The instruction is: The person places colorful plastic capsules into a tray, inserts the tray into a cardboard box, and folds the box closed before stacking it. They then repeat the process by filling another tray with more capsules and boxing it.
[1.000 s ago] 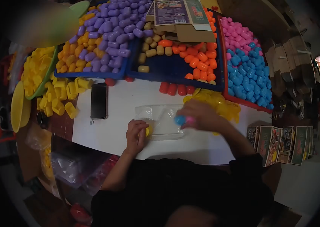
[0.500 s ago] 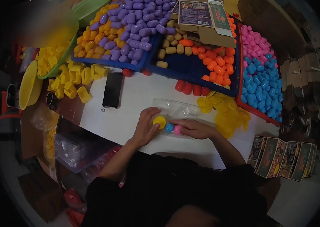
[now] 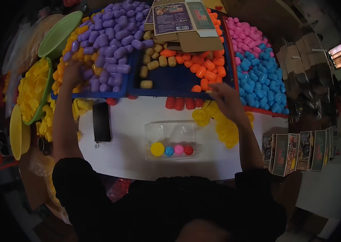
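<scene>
My left hand [image 3: 72,73] is down among the purple capsule-shaped pieces [image 3: 112,34] and yellow-orange pieces [image 3: 58,76] at the left tray; its fingers are dark and hard to make out. My right hand [image 3: 227,101] reaches to the front edge of the middle tray, fingers apart, beside the orange pieces [image 3: 206,68]. Between my arms lies a clear plastic tray [image 3: 170,131]. Along its near side sit a yellow disc [image 3: 157,149], a blue piece [image 3: 169,151], a pink piece [image 3: 179,149] and a red piece [image 3: 188,150].
A phone [image 3: 102,122] lies left on the white table [image 3: 126,161]. Red pieces [image 3: 179,103] and yellow discs [image 3: 227,131] lie by the blue middle tray [image 3: 166,88]. Blue pieces [image 3: 261,82] fill a red tray at right. Printed boxes [image 3: 293,153] stand lower right; an opened carton [image 3: 182,24] overlaps the middle tray.
Both hands have left the clear tray: the left moved up-left to the purple and orange pieces, the right up-right to the orange ones. The red piece in the row is now visible.
</scene>
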### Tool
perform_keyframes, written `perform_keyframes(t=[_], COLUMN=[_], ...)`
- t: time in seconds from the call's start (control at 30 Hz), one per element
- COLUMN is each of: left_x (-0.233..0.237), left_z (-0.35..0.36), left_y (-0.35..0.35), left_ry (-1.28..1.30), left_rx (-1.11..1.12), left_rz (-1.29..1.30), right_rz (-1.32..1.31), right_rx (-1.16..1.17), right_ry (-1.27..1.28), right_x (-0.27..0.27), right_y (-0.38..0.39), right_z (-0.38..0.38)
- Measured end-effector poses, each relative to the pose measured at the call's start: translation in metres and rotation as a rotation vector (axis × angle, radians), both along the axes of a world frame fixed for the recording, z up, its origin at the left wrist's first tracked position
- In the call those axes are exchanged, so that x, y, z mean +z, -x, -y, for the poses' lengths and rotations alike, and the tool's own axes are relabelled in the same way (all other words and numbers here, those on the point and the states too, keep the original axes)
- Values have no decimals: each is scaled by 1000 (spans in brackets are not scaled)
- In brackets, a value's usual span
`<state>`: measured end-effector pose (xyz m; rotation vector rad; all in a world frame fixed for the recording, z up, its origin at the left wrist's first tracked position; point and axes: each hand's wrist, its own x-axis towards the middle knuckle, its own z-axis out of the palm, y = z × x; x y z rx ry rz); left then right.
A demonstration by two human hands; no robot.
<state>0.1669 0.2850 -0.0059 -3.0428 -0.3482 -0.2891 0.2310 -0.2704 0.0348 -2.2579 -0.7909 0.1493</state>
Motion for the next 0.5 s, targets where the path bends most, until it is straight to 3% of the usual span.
perform_keyframes(t=[0.07,0.13,0.17,0.23,0.27,0.33,0.37,0.43,0.5], left_x=[-2,2,13,38,36,23,15,-2,-5], left_z=[-1,0,11,49,54,62,67,79,104], left_y=[5,16,24,41,50,69,80,97,108], left_ry=[3,58,55,1131,1123,2052,2042,2289,2419], left_rx=[-37,11,13,343,346,145,144,-32,-69], left_rz=[49,387,386,658,655,1018,1024,1001,938], right_rz=[116,192,192,158,155,125,128,-186,59], right_rx=[-40,111,113,411,415,576,582,356,476], right_ry=[39,455,452,692,685,537,529,353,193], right_x=[-16,-26,-28,-33,-38,-47,-39,-23,-35], right_y=[-37,-59,-66,-76,-83,-93,-89,-83,-83], right_z=[-8,-23,-31,-44,-47,-51,-60,-87,-121])
